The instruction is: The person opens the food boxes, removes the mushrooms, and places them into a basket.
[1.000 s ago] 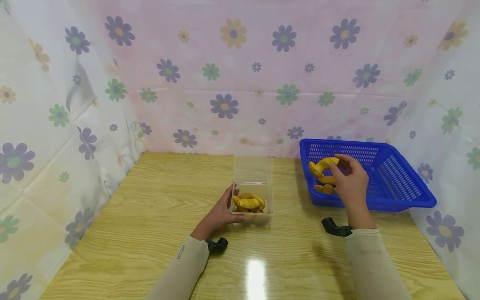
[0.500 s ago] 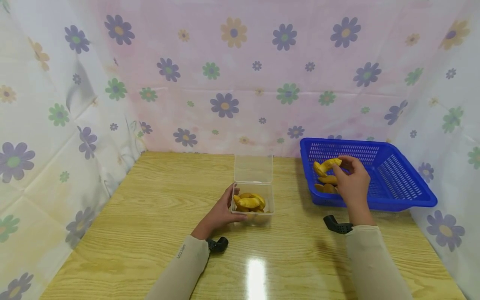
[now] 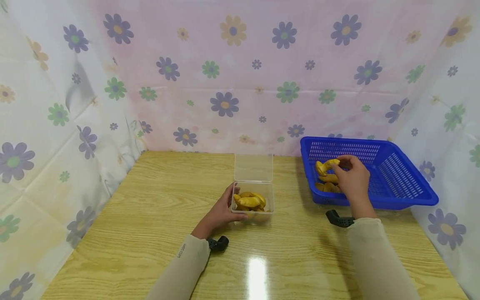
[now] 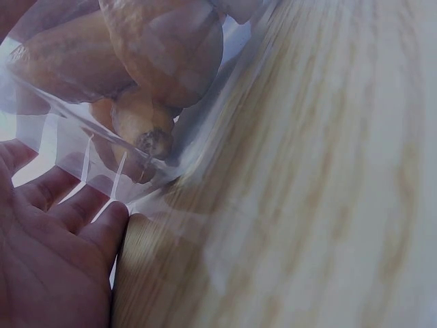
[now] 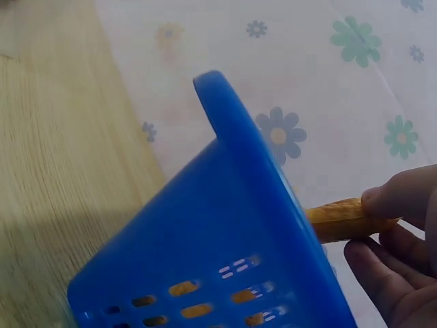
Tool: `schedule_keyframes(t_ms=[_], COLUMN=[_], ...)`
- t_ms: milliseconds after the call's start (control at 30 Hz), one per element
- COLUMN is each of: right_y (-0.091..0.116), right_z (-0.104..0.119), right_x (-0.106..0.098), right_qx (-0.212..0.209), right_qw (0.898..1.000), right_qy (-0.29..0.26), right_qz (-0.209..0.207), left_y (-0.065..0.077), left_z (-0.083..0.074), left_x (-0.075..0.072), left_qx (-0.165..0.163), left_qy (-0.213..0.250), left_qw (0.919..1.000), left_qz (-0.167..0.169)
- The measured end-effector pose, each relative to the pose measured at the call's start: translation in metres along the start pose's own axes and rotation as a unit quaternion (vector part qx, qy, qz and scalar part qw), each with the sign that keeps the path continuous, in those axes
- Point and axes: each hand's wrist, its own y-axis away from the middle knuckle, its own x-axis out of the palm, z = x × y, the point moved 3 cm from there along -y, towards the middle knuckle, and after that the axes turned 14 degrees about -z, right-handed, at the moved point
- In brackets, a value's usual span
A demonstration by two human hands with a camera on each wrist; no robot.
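In the head view, my right hand [image 3: 354, 177] pinches the end of a small yellow banana [image 3: 327, 166] over the left part of the blue basket [image 3: 397, 193]. In the right wrist view the banana [image 5: 341, 220] shows between thumb and fingers, partly hidden behind the basket wall [image 5: 198, 212]. Below it, several more bananas [image 3: 329, 187] lie in the basket. My left hand [image 3: 221, 211] grips the left side of a clear plastic box [image 3: 271, 198] with bananas [image 3: 249, 201] inside. In the left wrist view, fingers [image 4: 102, 229] touch the box's wall.
The box's clear lid [image 3: 253, 168] stands open at the back. Both things rest on a wooden table [image 3: 168, 183], the basket at its back right. Flower-patterned cloth [image 3: 240, 75] encloses the back and sides. A black wrist mount [image 3: 339, 218] sits on each wrist.
My right hand has shifted slightly right with the banana, which now hangs a little lower and nearer the other bananas in the basket. The left hand and box have stayed put.
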Motion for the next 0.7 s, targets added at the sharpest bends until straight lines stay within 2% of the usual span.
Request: schedule_keyframes(t_ms=[300, 700], right_y=[-0.0046, -0.0098], right_z=[-0.0007, -0.0061], right_x=[0.0029, 0.0096], right_qx=[-0.004, 0.011], right_qw=[0.997, 0.987], right_qy=[0.042, 0.086], right_qz=[0.072, 0.138], left_y=[-0.0011, 0.0003], left_z=[0.0023, 0.0018], left_x=[0.0004, 0.0001], left_qx=[-0.003, -0.008], left_qy=[0.001, -0.004], left_qw=[1.0, 0.9999], left_qz=[-0.001, -0.006])
